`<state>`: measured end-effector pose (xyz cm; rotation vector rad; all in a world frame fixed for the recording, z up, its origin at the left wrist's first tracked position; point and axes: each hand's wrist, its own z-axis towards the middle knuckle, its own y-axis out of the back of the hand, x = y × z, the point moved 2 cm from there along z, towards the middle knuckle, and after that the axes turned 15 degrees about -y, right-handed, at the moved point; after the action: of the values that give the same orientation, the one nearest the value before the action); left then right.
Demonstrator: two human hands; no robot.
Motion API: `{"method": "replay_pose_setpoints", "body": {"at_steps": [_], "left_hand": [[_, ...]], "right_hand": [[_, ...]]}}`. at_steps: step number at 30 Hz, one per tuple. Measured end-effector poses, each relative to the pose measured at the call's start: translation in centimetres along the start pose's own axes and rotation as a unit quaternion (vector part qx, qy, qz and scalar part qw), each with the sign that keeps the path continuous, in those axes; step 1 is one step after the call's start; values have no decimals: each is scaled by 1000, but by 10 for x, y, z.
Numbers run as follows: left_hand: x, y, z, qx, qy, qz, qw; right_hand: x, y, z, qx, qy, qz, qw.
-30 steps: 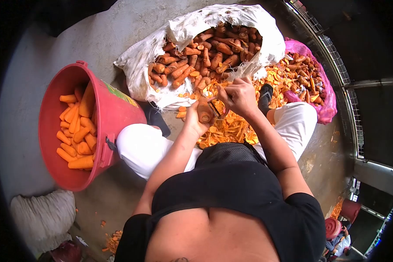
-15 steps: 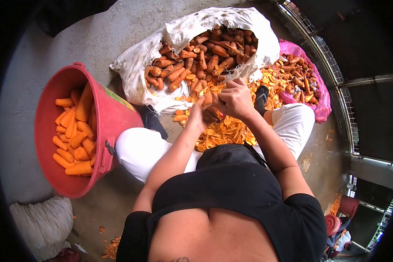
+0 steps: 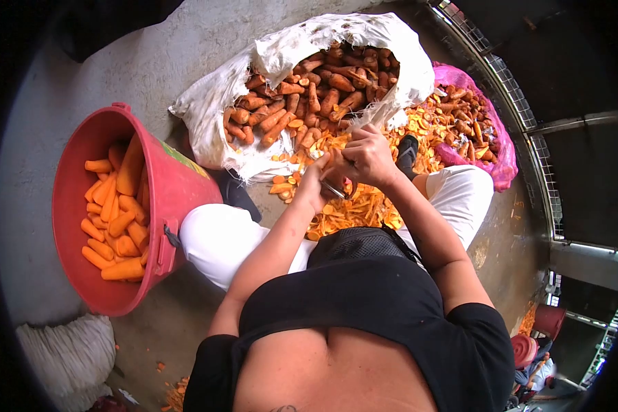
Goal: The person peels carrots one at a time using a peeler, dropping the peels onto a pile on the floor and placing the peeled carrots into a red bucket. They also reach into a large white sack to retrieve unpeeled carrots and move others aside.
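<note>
Concrete floor between the knees carries a heap of peelings point(image 3: 353, 213), and just above it I judge peeling is in hand: left hand point(image 3: 314, 184) grips the carrot point(image 3: 332, 163), right hand point(image 3: 367, 156) is closed on a small blade point(image 3: 334, 189) against it, so the next move calls for turning an unpeeled side up.

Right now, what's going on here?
A seated person is peeling carrots. The left hand grips a carrot, mostly hidden; the right hand holds a small blade against it. Peels are piled on the floor between the legs. A white sack ahead holds unpeeled carrots; the red bucket to the left holds peeled ones. A pink bag sits to the right.
</note>
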<state>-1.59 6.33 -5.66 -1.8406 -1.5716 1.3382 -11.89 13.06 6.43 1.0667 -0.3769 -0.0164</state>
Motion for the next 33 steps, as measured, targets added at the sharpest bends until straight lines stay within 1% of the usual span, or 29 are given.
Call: {"method": "replay_pose_setpoints", "body": {"at_steps": [1,4,7,9,13,16,19,22,25,27,33], "left_hand": [[1,1,1,5,0,-5,1000],[-3,-7,-5,4,-41,-2,999],[-9,-25,-15,-30,-61,-8,998],[-12,-27,-19,-12,-66,18,998],[-13,-23,-17,22,-75,40,996],[-17,-27,-23,13,-75,69,995],[-20,-29,-24,12,-85,63,994],[-16,-21,-14,16,-86,43,995],[-13,-10,-7,73,-74,26,994],[-14,-12,-11,60,-72,39,995],[-11,-2,-7,39,-50,55,997]], "right_hand": [[-2,-1,-1,5,-8,7,1000],[-5,-5,-2,16,-22,29,999],[-8,-7,-3,21,-18,54,998],[-11,-10,-2,25,-17,76,997],[-16,-18,-3,35,-47,96,994],[-18,-21,-2,44,-61,111,991],[-16,-20,0,51,-70,137,987],[-18,-23,2,51,-65,151,985],[-20,-27,0,64,-76,150,984],[-23,-32,-3,80,-89,141,983],[-28,-38,-6,75,-98,132,983]]}}
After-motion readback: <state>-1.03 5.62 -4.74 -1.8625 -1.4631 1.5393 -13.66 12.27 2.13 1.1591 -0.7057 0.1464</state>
